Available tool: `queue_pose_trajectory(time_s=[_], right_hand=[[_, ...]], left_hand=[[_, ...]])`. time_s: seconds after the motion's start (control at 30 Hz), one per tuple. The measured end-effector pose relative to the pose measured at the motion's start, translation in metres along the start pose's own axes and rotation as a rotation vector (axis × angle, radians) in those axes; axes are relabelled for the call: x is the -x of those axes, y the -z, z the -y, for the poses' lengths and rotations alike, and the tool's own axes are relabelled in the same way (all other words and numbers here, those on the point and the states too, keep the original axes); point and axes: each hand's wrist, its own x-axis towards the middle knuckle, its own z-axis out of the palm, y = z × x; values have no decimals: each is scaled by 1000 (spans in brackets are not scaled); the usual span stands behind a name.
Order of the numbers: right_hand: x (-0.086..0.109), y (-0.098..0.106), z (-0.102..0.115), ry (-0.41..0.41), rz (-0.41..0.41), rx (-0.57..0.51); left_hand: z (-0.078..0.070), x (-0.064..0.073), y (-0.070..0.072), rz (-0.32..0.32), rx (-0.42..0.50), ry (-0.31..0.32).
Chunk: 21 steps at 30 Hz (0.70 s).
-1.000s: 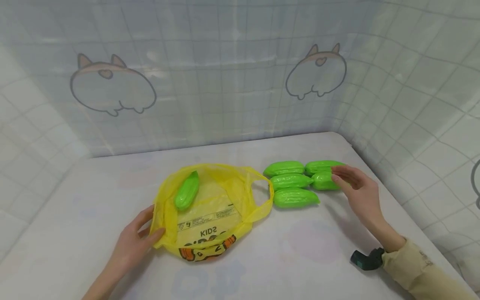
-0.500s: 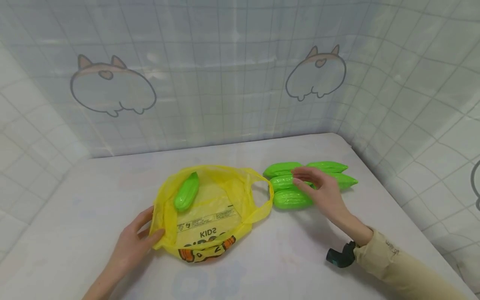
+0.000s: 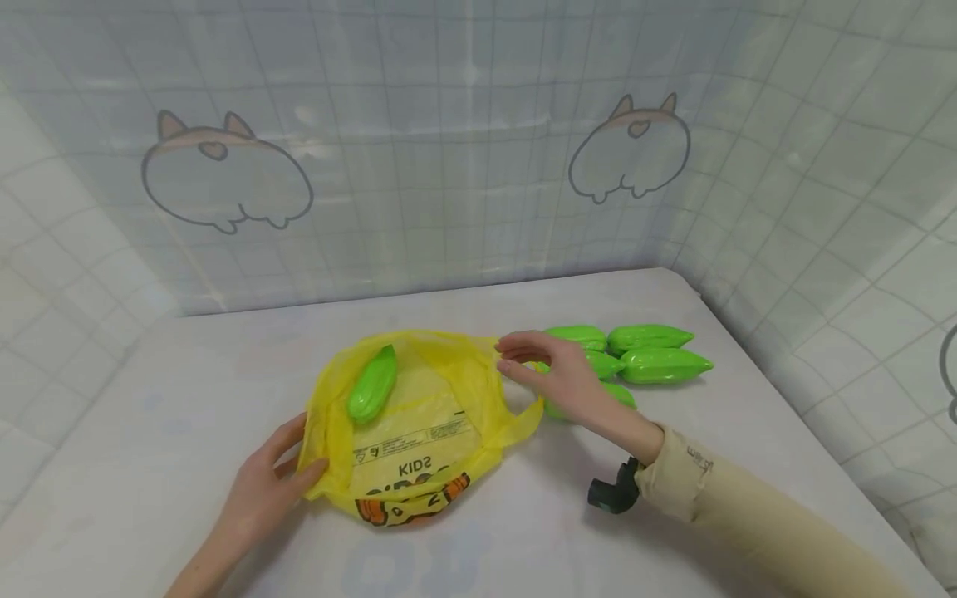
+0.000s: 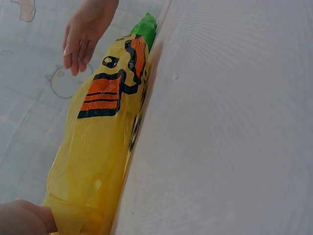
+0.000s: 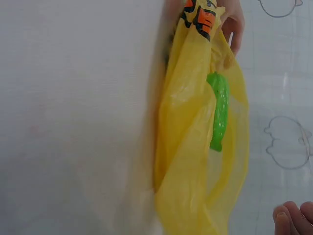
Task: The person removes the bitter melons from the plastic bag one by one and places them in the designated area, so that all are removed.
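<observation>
A yellow plastic bag (image 3: 419, 448) lies on the table with its mouth spread wide. Inside it, toward the far left, rests one glossy, ridged green piece shaped like a bitter melon (image 3: 372, 386). My left hand (image 3: 262, 482) pinches the bag's left rim between thumb and fingers; its thumb (image 4: 27, 218) shows in the left wrist view. Over the bag's right handle hovers my right hand (image 3: 557, 374), fingers loosely bent and holding nothing. It partly covers the handle and some of the green melons (image 3: 661, 365) lying to the right.
Several green melons lie grouped at the right of the white table (image 3: 224, 357), close by the bag's handle. A grid-patterned curtain (image 3: 441, 183) stands behind the table and along its right side. A dark device (image 3: 616, 490) is at the right wrist.
My right hand has moved left from above the far-right melons to the bag's right handle. The left hand, the bag and the melon in it look unchanged.
</observation>
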Motion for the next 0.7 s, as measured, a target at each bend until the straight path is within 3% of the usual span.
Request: queue_pose_trajectory(time_s=[0.4, 0.7], right_hand=[[-48, -43, 33, -14, 169, 95], [-81, -68, 38, 23, 232, 154]], left_hand=[[2, 2, 0, -5, 10, -1], [4, 1, -2, -6, 7, -19]])
